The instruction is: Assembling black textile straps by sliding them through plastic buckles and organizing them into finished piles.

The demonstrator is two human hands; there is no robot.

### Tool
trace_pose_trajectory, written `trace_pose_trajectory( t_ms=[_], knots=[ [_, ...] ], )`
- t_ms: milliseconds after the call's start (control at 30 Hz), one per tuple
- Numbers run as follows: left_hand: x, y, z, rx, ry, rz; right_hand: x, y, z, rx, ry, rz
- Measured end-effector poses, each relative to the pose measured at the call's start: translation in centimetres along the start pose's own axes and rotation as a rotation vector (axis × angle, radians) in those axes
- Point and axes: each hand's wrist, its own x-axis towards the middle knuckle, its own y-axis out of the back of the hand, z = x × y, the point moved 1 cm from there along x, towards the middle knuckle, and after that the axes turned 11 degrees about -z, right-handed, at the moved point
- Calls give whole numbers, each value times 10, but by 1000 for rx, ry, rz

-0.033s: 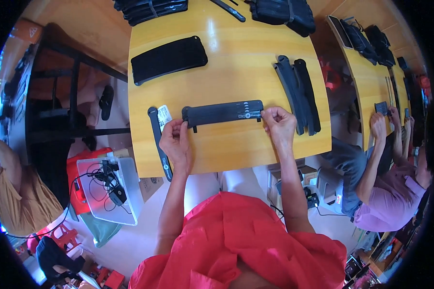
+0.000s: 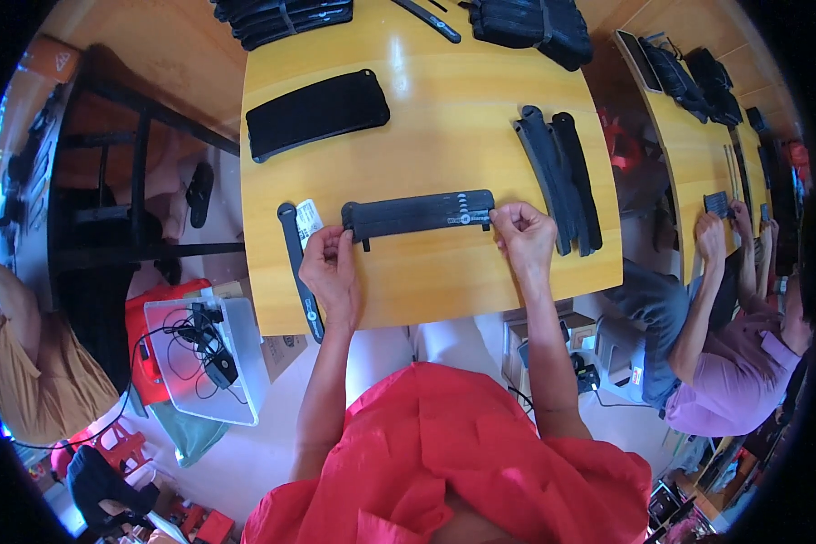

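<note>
A flat bundle of black strips with rounded ends and white print (image 2: 408,215) lies crosswise near the table's front edge. My left hand (image 2: 333,270) pinches its left end, and at the right end the fingertips of my right hand (image 2: 525,241) are closed on the corner. Two short dark tabs stick out below the bundle's near edge. Just left of my left hand lies a single black strip (image 2: 299,267), with a white label (image 2: 308,218) beside it. Several loose black strips (image 2: 558,181) lie to the right of my right hand.
A wide black stack (image 2: 317,115) lies at the table's (image 2: 444,136) left. Tied black bundles (image 2: 286,20) (image 2: 530,32) and another strip (image 2: 431,20) are at the far edge. A clear bin (image 2: 249,363) with cables stands on the floor at left. Co-workers (image 2: 734,372) (image 2: 50,372) sit on both sides.
</note>
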Motion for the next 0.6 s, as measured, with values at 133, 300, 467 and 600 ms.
trace_pose_trajectory(
  t_ms=[133, 300, 467, 600],
  knots=[
    [1, -2, -3, 13, -67, 55, -1, -1, 1, 4, 5, 14],
    [1, -2, 0, 11, -56, 63, -1, -3, -4, -18, 7, 21],
    [2, -2, 1, 14, -67, 55, 0, -2, -6, -27, -21, 16],
    [2, -2, 3, 45, -60, 49, 1, -1, -5, -77, -10, 26]
  ],
)
